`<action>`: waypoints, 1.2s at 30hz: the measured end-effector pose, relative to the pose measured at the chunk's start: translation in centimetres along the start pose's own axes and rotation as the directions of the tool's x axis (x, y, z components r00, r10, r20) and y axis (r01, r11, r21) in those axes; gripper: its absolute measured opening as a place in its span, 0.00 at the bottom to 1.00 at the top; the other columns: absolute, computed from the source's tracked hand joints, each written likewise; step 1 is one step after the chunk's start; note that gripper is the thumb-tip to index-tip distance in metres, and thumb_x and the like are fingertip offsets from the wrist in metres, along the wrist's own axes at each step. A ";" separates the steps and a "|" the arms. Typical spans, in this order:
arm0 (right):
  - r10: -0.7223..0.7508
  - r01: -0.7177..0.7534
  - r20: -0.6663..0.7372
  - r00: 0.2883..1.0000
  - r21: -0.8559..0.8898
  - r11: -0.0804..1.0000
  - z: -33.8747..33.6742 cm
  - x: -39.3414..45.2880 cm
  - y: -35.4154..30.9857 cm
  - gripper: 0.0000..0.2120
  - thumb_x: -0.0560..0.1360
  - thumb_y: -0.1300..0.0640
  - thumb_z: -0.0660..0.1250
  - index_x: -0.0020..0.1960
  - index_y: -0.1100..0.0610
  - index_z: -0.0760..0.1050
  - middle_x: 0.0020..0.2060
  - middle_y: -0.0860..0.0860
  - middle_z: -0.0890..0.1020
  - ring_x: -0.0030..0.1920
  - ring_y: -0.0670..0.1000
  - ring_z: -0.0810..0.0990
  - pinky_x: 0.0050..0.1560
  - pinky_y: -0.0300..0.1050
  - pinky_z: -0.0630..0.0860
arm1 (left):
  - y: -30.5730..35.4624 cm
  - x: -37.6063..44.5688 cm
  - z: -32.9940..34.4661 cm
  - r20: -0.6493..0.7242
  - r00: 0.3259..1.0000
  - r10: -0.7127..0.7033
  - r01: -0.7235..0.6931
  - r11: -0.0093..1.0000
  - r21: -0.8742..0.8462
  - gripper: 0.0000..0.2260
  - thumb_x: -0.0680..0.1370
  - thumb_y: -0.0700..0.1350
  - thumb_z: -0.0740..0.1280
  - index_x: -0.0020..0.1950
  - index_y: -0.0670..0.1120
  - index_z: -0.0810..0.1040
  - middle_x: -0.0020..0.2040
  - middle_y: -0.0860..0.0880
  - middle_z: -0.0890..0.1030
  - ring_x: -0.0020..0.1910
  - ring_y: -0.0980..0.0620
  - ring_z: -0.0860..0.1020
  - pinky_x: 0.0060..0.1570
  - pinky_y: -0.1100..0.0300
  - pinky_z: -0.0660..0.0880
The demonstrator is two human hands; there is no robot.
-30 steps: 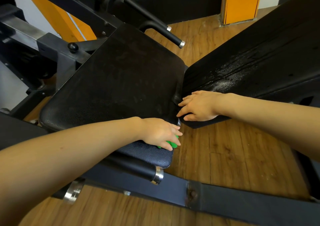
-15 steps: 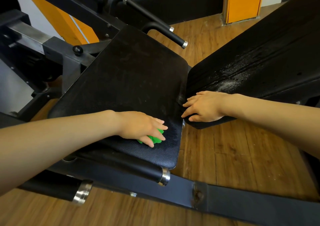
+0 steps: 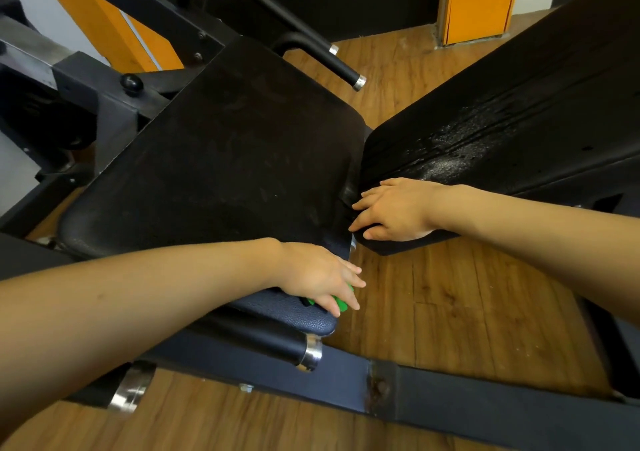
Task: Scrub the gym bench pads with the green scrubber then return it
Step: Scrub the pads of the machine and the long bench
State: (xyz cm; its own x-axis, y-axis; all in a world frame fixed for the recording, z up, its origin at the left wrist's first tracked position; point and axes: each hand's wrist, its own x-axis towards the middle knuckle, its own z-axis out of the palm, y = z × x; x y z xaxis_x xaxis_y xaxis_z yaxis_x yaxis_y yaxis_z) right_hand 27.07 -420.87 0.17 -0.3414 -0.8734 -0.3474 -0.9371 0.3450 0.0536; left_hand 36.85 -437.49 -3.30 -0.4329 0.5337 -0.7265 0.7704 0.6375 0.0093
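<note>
Here the wooden floor (image 3: 450, 295) spreads under a black gym machine, and the seat pad (image 3: 225, 166) fills the middle of the view, with the back pad (image 3: 502, 111) rising to the right, its surface glistening wet in streaks. Below them a dark frame bar (image 3: 485, 402) crosses the floor, and a chrome-capped roller (image 3: 270, 341) sits just under the seat's near edge.

The right hand (image 3: 394, 210) lies flat with straight fingers on the lower corner of the back pad, pressing rather than gripping. The left hand (image 3: 322, 274) curls over the green scrubber (image 3: 341, 300) and presses it on the seat pad's near right corner. Half a second ago that hand was further in on the pad; it has now swept back out to the corner, as it was a second ago. That reads as back-and-forth strokes, so scrubbing of the seat seems under way, with the return of the scrubber not yet begun.
</note>
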 end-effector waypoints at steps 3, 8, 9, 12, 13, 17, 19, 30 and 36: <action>0.000 0.000 0.001 1.000 0.002 1.000 0.1 0.0 0.0 0.21 0.84 0.43 0.49 0.76 0.40 0.60 0.78 0.46 0.58 0.79 0.50 0.50 0.77 0.52 0.46 | -0.3 -1.4 0.0 -0.003 1.000 0.008 -0.008 1.000 -0.011 0.21 0.83 0.53 0.57 0.76 0.54 0.64 0.79 0.50 0.56 0.79 0.51 0.47 0.74 0.51 0.57; -0.007 0.007 0.010 1.000 0.003 1.000 0.0 -0.1 0.1 0.21 0.84 0.43 0.49 0.76 0.40 0.60 0.78 0.46 0.58 0.79 0.50 0.50 0.77 0.51 0.45 | -1.9 -6.7 0.1 0.080 0.994 -0.073 0.074 0.997 -0.002 0.22 0.83 0.55 0.57 0.77 0.57 0.61 0.80 0.52 0.52 0.78 0.54 0.45 0.75 0.52 0.56; -0.010 0.010 0.009 1.000 0.004 1.000 -0.1 -0.1 0.1 0.21 0.83 0.43 0.49 0.76 0.40 0.60 0.78 0.46 0.58 0.79 0.50 0.50 0.77 0.51 0.45 | -2.4 -7.8 0.2 0.089 0.990 -0.108 0.107 0.994 0.005 0.23 0.82 0.55 0.58 0.77 0.57 0.60 0.80 0.53 0.52 0.78 0.54 0.45 0.75 0.53 0.55; -0.008 0.008 0.013 1.000 0.007 1.000 -0.1 -0.2 0.1 0.21 0.83 0.42 0.49 0.76 0.39 0.60 0.78 0.45 0.57 0.79 0.49 0.49 0.77 0.51 0.45 | -2.7 -10.4 0.2 0.069 0.984 -0.162 0.162 0.987 0.007 0.24 0.81 0.57 0.60 0.77 0.58 0.61 0.80 0.54 0.51 0.78 0.55 0.44 0.76 0.57 0.51; -0.005 0.005 0.014 1.000 0.007 1.000 -0.2 -0.2 0.0 0.21 0.83 0.42 0.49 0.76 0.39 0.60 0.78 0.45 0.57 0.79 0.49 0.49 0.77 0.51 0.45 | -2.5 -10.8 0.3 0.043 0.987 -0.156 0.157 0.987 -0.016 0.24 0.81 0.58 0.60 0.76 0.58 0.62 0.80 0.54 0.52 0.78 0.56 0.44 0.76 0.58 0.50; -0.003 0.002 0.019 1.000 0.009 1.000 -0.3 -0.1 0.0 0.21 0.83 0.42 0.49 0.76 0.39 0.60 0.78 0.46 0.57 0.79 0.50 0.49 0.77 0.51 0.45 | -1.8 -10.3 0.3 -0.053 0.993 -0.110 0.105 0.991 -0.084 0.22 0.81 0.57 0.58 0.76 0.57 0.64 0.80 0.53 0.53 0.78 0.56 0.42 0.76 0.58 0.48; -0.002 0.001 0.019 1.000 0.006 1.000 -0.2 -0.1 0.0 0.21 0.83 0.43 0.49 0.76 0.39 0.60 0.78 0.46 0.57 0.79 0.50 0.49 0.77 0.51 0.45 | -1.7 -9.2 0.2 -0.060 0.994 -0.093 0.088 0.993 -0.081 0.22 0.82 0.56 0.58 0.76 0.57 0.63 0.80 0.53 0.53 0.78 0.54 0.42 0.75 0.59 0.47; 0.008 -0.008 0.001 1.000 0.002 1.000 0.3 0.2 0.2 0.21 0.83 0.42 0.49 0.76 0.39 0.60 0.78 0.46 0.57 0.79 0.50 0.49 0.77 0.52 0.46 | 0.1 -2.3 0.4 -0.065 0.997 0.039 -0.043 0.998 -0.056 0.21 0.82 0.55 0.59 0.74 0.52 0.68 0.78 0.48 0.61 0.79 0.49 0.49 0.73 0.47 0.59; 0.000 0.000 0.003 1.000 0.008 1.000 0.2 0.1 0.2 0.21 0.83 0.42 0.49 0.76 0.39 0.59 0.78 0.46 0.57 0.79 0.49 0.49 0.77 0.51 0.45 | -0.6 -4.8 0.4 0.015 1.000 0.012 -0.012 1.000 0.005 0.21 0.83 0.53 0.56 0.77 0.55 0.63 0.80 0.50 0.56 0.79 0.50 0.47 0.75 0.50 0.55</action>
State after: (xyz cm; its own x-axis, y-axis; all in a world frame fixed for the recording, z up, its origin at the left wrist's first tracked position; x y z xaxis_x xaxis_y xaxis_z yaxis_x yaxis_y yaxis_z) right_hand 26.81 -420.83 0.00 -0.3409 -0.8724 -0.3503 -0.9366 0.3474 0.0460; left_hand 38.69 -440.64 -0.12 -0.4164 0.5332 -0.7364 0.7781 0.6280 0.0147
